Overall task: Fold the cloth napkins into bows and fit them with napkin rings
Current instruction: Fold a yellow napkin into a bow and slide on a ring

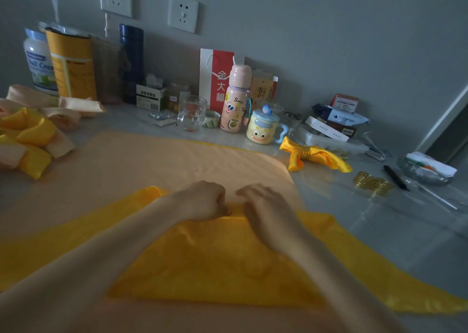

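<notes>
Cloth fills my view: the peach napkin (pixel 164 165) lies flat, with the yellow napkin (pixel 215 261) folded up over its near half. At its middle my left hand (pixel 205 202) pinches the yellow tip with curled fingers. My right hand (pixel 266 206) lies just beside, fingers bent onto it; I cannot tell whether it grips. Right of the peach napkin lie a finished yellow bow (pixel 311 155) and gold napkin rings (pixel 372 183).

- The left hand (pixel 205 201) has its fingertips curled under and out of sight; whether they pinch the yellow napkin (pixel 215 261) cannot be told.
- The right hand (pixel 263 206) is blurred; whether its fingertips touch the fold is unclear.
- Both forearms cover part of the yellow napkin, which is cut off at the lower right edge.
- The pile of folded napkins (pixel 27 135) is cut off at the left edge.
- The gold napkin rings (pixel 372 183) at right overlap, so their number is uncertain.
</notes>
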The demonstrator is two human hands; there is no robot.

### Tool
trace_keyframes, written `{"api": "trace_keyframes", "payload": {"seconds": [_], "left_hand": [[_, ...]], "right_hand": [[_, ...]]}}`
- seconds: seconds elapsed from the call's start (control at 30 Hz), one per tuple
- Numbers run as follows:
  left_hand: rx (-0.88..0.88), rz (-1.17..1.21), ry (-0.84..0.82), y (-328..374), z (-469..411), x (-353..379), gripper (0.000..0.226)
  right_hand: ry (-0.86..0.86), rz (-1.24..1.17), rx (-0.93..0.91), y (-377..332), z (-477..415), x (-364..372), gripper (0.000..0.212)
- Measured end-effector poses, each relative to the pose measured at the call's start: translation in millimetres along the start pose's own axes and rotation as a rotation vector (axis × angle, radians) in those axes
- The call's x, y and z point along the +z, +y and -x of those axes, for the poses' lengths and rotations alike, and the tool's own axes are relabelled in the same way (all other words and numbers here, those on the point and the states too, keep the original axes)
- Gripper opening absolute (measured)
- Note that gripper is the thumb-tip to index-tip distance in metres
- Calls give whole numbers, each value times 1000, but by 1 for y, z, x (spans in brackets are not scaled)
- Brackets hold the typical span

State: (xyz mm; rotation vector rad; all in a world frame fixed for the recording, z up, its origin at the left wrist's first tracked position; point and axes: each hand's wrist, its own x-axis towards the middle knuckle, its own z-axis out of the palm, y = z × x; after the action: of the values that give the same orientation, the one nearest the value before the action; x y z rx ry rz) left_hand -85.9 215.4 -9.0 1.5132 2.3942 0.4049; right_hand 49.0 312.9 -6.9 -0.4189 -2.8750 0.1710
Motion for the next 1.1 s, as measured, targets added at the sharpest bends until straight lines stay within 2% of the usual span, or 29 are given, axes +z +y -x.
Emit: {"api": "trace_keyframes", "payload": {"seconds": [0.1, 0.3, 0.43, 0.53, 0.67, 0.77, 0.83, 0.9, 1.1], "left_hand": [[-7, 14, 32, -2, -2, 2, 19], [-60, 92, 130, -9, 1, 19, 28], [-32, 100, 166, -7, 3, 26, 20], [-11, 160, 214, -5, 4, 26, 16], [-45, 295, 290, -10, 7, 21, 8], [-50, 367, 264, -13, 14, 18, 32], [-33, 314, 255, -16, 17, 17, 41], [-30, 178, 236, -15, 20, 16, 40], [-51, 25, 281, -7, 24, 8, 27]], "right_hand": [[-211, -1, -8, -17, -1, 26, 49], [-372, 62, 119, 6, 4, 24, 77], [-377, 78, 241, 43, 19, 13, 64], [-332, 43, 356, 68, 27, 5, 62], [-235, 38, 345, 65, 24, 6, 57], [-87, -28, 284, 66, 25, 4, 51], [8, -132, 206, 67, 27, 0, 41], [47, -219, 177, 67, 29, -4, 34], [168, -204, 152, 65, 31, -8, 30]]}}
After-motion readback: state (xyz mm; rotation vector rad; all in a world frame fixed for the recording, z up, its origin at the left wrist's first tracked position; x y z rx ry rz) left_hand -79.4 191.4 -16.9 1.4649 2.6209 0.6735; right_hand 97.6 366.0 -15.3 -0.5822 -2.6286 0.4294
